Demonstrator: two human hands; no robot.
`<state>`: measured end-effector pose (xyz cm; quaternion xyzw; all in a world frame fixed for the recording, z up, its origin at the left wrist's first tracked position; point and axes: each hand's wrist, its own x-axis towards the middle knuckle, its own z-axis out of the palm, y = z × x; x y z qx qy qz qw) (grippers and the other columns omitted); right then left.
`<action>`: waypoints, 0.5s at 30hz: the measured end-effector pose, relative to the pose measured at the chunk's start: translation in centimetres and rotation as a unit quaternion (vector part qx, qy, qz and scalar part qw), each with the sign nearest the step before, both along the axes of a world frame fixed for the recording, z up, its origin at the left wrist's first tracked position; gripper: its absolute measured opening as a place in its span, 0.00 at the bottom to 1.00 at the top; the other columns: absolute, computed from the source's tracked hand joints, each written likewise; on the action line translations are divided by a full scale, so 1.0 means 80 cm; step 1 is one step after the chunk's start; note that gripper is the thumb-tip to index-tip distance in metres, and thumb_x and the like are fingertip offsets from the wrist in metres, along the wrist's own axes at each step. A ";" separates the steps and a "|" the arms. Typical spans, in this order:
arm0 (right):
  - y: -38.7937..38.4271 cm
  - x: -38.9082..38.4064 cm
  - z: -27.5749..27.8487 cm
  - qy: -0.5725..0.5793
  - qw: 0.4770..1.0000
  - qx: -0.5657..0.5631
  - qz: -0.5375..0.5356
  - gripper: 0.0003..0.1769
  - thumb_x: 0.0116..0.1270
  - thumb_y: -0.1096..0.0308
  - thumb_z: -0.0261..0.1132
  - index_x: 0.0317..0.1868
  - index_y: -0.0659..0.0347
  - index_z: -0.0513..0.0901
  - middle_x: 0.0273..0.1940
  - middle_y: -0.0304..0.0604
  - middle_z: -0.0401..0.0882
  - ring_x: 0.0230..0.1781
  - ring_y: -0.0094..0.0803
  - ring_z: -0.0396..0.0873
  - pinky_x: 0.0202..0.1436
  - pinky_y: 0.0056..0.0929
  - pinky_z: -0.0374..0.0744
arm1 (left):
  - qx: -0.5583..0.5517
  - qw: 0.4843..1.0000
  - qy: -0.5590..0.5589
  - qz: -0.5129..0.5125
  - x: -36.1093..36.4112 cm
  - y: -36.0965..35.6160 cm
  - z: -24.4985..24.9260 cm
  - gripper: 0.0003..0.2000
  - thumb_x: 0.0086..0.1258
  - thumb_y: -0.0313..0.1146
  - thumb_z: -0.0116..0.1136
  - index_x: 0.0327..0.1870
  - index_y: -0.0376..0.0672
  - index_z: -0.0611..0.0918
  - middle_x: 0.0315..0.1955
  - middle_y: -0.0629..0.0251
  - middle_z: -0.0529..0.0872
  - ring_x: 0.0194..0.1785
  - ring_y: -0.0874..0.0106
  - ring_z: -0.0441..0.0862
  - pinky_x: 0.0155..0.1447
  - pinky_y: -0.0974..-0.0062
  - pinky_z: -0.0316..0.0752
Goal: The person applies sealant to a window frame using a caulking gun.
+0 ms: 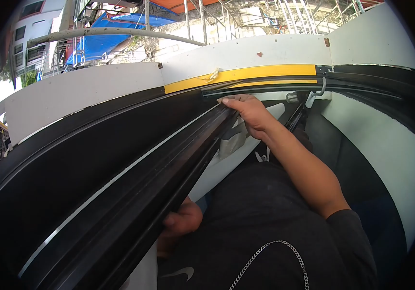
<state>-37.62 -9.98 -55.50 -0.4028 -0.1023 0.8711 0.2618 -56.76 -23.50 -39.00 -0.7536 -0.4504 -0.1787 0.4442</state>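
A long black frame profile with lengthwise grooves runs diagonally from the lower left to the middle of the head view. At its upper end is my right hand, closed round the edge with the thumb on top. A small pale bit shows by the thumb tip, too small to name. Lower down, my left hand is curled against the near side of the same profile. Its fingertips are partly hidden behind the black edge. Beside the profile lies a wide dark panel, with a thin light line between them.
White boards stand along the far edge, above a yellow strip. Beyond them are a scaffold pipe and a blue tarp. A metal bracket sits right of my right hand; a pale curved panel lies further right.
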 end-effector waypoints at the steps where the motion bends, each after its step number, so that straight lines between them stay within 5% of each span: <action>1: -0.007 0.008 0.006 -0.004 1.000 0.000 0.002 0.14 0.74 0.64 0.68 0.52 0.66 0.87 0.53 0.41 0.86 0.56 0.26 0.79 0.60 0.28 0.74 | -0.003 1.000 -0.004 0.000 0.001 0.001 0.000 0.23 0.83 0.31 0.49 0.70 0.22 0.67 0.64 0.36 0.77 0.63 0.55 0.83 0.64 0.64 0.85; 4: -0.030 0.042 0.038 -0.039 0.995 0.059 -0.065 0.12 0.75 0.64 0.68 0.51 0.64 0.87 0.58 0.42 0.84 0.59 0.25 0.77 0.63 0.29 0.73 | -0.029 0.999 -0.021 0.002 0.008 -0.001 0.002 0.23 0.82 0.30 0.50 0.70 0.22 0.67 0.64 0.35 0.77 0.63 0.55 0.83 0.64 0.64 0.85; 6: -0.037 0.073 0.072 -0.065 0.979 0.189 -0.051 0.11 0.75 0.63 0.68 0.50 0.62 0.86 0.63 0.44 0.81 0.61 0.26 0.76 0.68 0.32 0.71 | -0.077 0.988 -0.132 0.001 0.022 -0.009 0.002 0.23 0.82 0.30 0.51 0.70 0.22 0.67 0.64 0.35 0.77 0.63 0.55 0.83 0.64 0.64 0.84; 7: -0.040 0.087 0.085 -0.071 0.978 0.191 -0.045 0.11 0.75 0.63 0.68 0.50 0.62 0.86 0.63 0.44 0.81 0.61 0.26 0.76 0.68 0.32 0.71 | -0.134 0.924 -0.358 -0.006 0.044 -0.012 -0.004 0.25 0.80 0.30 0.54 0.71 0.23 0.64 0.61 0.37 0.79 0.63 0.56 0.82 0.65 0.61 0.81; 8: -0.042 0.102 0.098 -0.063 0.971 0.229 -0.032 0.11 0.76 0.63 0.67 0.50 0.62 0.86 0.64 0.45 0.80 0.63 0.27 0.75 0.69 0.33 0.70 | -0.128 0.807 -0.576 -0.036 0.067 -0.016 -0.011 0.28 0.78 0.29 0.57 0.73 0.24 0.62 0.57 0.40 0.80 0.62 0.56 0.80 0.65 0.58 0.77; 12: -0.056 0.147 0.141 -0.069 0.952 0.298 0.008 0.08 0.74 0.64 0.66 0.46 0.61 0.85 0.64 0.46 0.80 0.66 0.32 0.73 0.73 0.39 0.67 | -0.279 0.716 -0.633 0.096 0.136 -0.038 0.002 0.28 0.78 0.31 0.54 0.70 0.26 0.57 0.48 0.50 0.81 0.48 0.69 0.76 0.58 0.66 0.73; 15: -0.071 0.169 0.174 -0.111 0.914 0.390 0.036 0.05 0.70 0.67 0.66 0.42 0.59 0.83 0.62 0.46 0.81 0.66 0.38 0.73 0.73 0.42 0.67 | -0.267 0.643 -0.706 0.133 0.173 -0.027 0.023 0.27 0.76 0.23 0.53 0.70 0.30 0.54 0.52 0.49 0.78 0.52 0.71 0.74 0.59 0.67 0.71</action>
